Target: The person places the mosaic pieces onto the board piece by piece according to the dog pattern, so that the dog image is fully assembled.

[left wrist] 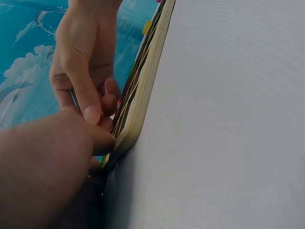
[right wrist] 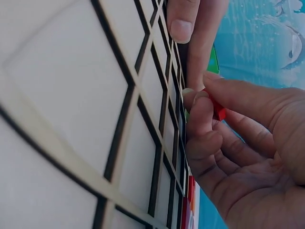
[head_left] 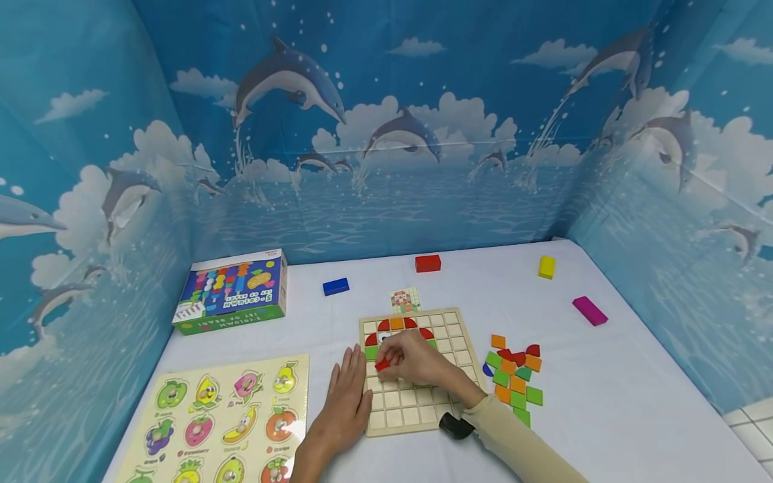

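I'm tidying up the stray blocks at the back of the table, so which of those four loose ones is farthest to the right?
The magenta block. It lies alone near the right wall, beyond the yellow block, the red block and the blue block.

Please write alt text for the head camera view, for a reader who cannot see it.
A person's right hand pinches a small red piece over a wooden grid board on a white table, while the left hand rests flat against the board's left edge. Loose coloured pieces lie right of the board, and a fruit puzzle lies to its left.
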`<control>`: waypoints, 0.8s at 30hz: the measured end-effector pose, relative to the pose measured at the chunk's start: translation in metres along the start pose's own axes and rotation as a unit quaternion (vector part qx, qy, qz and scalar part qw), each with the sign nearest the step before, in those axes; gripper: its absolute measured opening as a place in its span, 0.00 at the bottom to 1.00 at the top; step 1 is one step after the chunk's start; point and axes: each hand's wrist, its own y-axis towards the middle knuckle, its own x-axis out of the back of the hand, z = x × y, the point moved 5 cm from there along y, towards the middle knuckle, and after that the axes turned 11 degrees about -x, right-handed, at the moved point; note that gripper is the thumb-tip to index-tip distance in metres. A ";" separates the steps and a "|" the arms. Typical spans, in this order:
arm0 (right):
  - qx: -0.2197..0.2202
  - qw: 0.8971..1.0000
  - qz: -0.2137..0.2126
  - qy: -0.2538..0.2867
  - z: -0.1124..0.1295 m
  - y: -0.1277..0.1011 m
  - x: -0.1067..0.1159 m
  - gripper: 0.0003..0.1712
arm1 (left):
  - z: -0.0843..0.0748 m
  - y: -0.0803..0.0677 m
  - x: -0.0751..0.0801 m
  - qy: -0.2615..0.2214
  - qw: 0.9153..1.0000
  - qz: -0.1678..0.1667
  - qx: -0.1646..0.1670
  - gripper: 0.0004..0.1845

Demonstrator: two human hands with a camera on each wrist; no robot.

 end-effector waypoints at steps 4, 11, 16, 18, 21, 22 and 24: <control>-0.001 1.000 0.012 0.002 0.001 0.000 -0.001 0.12 | 0.001 -0.001 0.000 -0.013 1.000 -0.015 -0.011 0.37; 0.018 1.000 0.001 -0.007 0.004 0.000 -0.002 0.11 | 0.002 -0.002 -0.002 -0.021 0.999 -0.026 -0.029 0.37; 0.020 1.000 0.004 -0.013 0.006 -0.002 -0.003 0.13 | 0.005 -0.003 -0.004 -0.008 0.999 -0.036 -0.039 0.38; 0.021 1.000 0.009 -0.018 0.007 -0.003 -0.004 0.13 | 0.007 -0.003 -0.005 0.004 0.999 -0.037 -0.038 0.38; 0.025 0.999 0.017 -0.029 0.008 -0.003 -0.005 0.11 | 0.009 -0.003 -0.006 0.015 0.999 -0.031 -0.030 0.38; 0.026 0.999 0.019 -0.033 0.008 -0.003 -0.005 0.09 | 0.009 -0.002 -0.006 0.012 0.999 -0.028 -0.027 0.37; 0.028 0.999 0.024 -0.035 0.008 -0.003 -0.006 0.03 | 0.007 -0.002 -0.005 0.002 0.999 -0.026 -0.025 0.37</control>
